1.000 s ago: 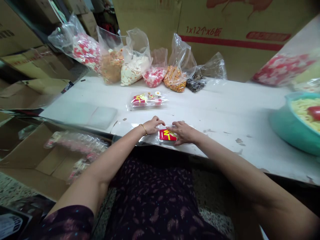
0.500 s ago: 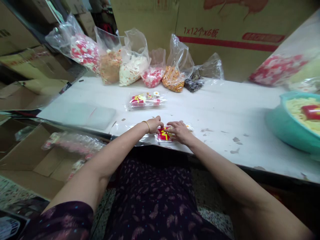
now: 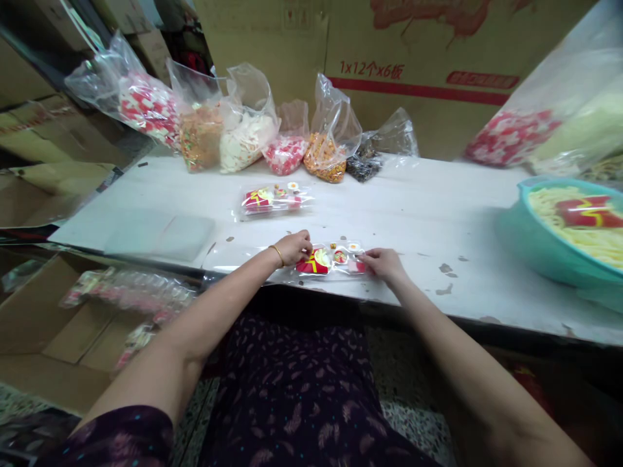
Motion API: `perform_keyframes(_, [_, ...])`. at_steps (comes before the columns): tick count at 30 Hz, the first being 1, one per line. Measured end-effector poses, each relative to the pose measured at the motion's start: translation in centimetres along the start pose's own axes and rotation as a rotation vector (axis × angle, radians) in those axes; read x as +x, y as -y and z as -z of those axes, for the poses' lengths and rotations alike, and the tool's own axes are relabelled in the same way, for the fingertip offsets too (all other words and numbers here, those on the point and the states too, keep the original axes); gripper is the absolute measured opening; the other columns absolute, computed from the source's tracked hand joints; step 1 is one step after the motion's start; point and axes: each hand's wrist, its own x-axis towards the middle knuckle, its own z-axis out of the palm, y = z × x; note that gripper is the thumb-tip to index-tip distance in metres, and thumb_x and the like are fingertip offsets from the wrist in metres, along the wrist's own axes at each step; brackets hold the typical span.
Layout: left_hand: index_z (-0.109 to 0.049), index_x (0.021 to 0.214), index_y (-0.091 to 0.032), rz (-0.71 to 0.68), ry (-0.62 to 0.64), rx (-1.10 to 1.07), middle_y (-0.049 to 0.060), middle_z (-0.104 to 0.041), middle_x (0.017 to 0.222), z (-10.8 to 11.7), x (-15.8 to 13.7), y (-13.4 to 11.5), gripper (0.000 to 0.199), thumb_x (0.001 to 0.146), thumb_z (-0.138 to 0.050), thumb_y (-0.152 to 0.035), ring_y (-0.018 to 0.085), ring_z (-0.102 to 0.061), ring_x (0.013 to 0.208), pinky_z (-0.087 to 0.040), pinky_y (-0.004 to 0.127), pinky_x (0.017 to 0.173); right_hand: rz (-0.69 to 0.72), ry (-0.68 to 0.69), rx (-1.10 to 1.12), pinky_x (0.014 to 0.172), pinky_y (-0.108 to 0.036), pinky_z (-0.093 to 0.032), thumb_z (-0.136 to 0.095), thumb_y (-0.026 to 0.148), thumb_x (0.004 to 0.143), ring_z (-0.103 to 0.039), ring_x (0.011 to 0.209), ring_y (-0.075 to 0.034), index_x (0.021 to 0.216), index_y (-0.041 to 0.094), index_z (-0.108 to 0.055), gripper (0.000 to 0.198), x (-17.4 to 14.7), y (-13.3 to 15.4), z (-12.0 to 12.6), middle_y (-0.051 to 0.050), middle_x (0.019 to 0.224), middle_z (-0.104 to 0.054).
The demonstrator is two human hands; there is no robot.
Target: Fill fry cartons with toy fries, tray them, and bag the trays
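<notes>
A clear plastic packet (image 3: 339,257) lies flat near the table's front edge. Inside it are a red piece with a yellow mark, a small white-and-yellow fried egg piece and other little pieces. My left hand (image 3: 296,248), with a gold bangle at the wrist, has its fingers closed at the packet's left end, over part of the red piece. At the right end my right hand (image 3: 385,264) pinches the packet's edge between thumb and fingers. Farther back, similar filled packets (image 3: 272,200) rest on the table, apart from both hands.
Several clear bags (image 3: 248,139) of small coloured pieces line the table's back. A flat stack of clear sleeves (image 3: 158,237) lies left. The turquoise basin (image 3: 540,253) at right holds pale pieces and a red one. An open carton (image 3: 63,324) with filled packets stands lower left.
My right hand has moved right, from over the packet's middle to its right end, uncovering the small pieces. My left hand stays at the left end. The view has shifted slightly.
</notes>
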Motion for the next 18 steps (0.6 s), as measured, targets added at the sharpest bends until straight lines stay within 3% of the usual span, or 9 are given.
perform_keyframes(6, [-0.062,0.065,-0.014,-0.135,-0.192,-0.226,0.0,-0.046,0.073,-4.1,3.8,-4.5,0.009,0.066,-0.056,-0.008,0.009,-0.046,0.067,-0.039,0.021,0.063,0.124,0.038,0.237,0.048,-0.022,-0.036,-0.055,0.024,0.059,-0.048,0.049,-0.011,0.063,0.015,-0.062,0.012,-0.7,2.6,-5.9,0.002,0.051,-0.057])
perform_keyframes(9, [-0.062,0.062,-0.015,-0.205,-0.274,-0.347,-0.001,-0.046,0.07,-5.0,4.8,-5.2,0.01,0.065,-0.056,-0.007,0.009,-0.047,0.065,-0.039,0.02,0.062,0.151,0.012,0.331,0.051,-0.023,-0.039,-0.052,0.021,0.057,-0.051,0.054,-0.012,0.068,0.015,-0.061,0.015,-1.0,2.7,-7.0,0.002,0.057,-0.058])
perform_keyframes(13, [-0.063,0.069,-0.015,-0.245,-0.37,-0.513,0.0,-0.05,0.072,-3.7,3.6,-3.2,0.006,0.066,-0.059,-0.013,0.009,-0.049,0.065,-0.041,0.021,0.062,0.129,0.119,0.409,0.051,-0.025,-0.043,-0.058,0.03,0.06,-0.05,0.052,-0.011,0.082,0.014,-0.063,0.028,-1.6,1.8,-4.8,0.0,0.062,-0.059])
perform_keyframes(16, [-0.06,0.099,-0.017,-0.086,-0.606,-0.683,0.003,-0.054,0.088,-2.1,0.8,-0.7,0.027,0.072,-0.055,-0.02,0.008,-0.053,0.067,-0.044,0.023,0.064,0.208,0.042,0.29,0.059,-0.03,-0.047,-0.056,0.037,0.067,-0.054,0.059,-0.013,0.093,0.015,-0.062,0.035,-2.0,1.5,-1.8,-0.004,0.074,-0.062])
perform_keyframes(18, [-0.057,0.105,-0.017,0.059,-0.75,-0.729,0.004,-0.056,0.09,-1.5,-1.5,0.6,0.031,0.075,-0.053,-0.025,0.009,-0.054,0.068,-0.045,0.024,0.067,0.395,-0.031,0.128,0.069,-0.034,-0.047,-0.052,0.041,0.073,-0.057,0.075,-0.017,0.099,0.017,-0.062,0.036,-2.0,2.1,-0.7,-0.008,0.089,-0.062])
